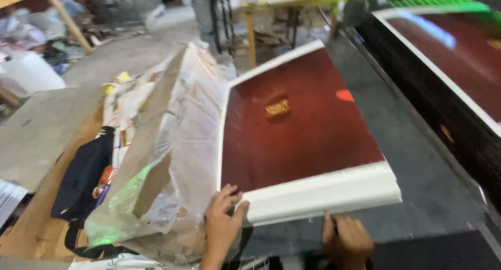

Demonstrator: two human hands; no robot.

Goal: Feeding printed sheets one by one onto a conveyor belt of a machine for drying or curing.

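Dark-red printed stack point(302, 124), white-edged, lying on grey surface point(417, 165), long axis running away; left hand point(222, 223) gripping near corner, right hand point(347, 241) under near edge, grip hidden

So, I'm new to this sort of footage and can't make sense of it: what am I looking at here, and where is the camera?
The camera sits on a person's head and looks down, so the two bare hands at the bottom are that person's own. There is no machine doing the handling. The left hand grips the near left corner of a thick stack of printed sheets, dark red with white borders. The right hand is at the stack's near edge, partly under it. The stack lies on a dark grey work surface. Left of it stands a bundle wrapped in brown paper and clear plastic, and beside that a dark blue bag. Another red sheet lies at upper right.
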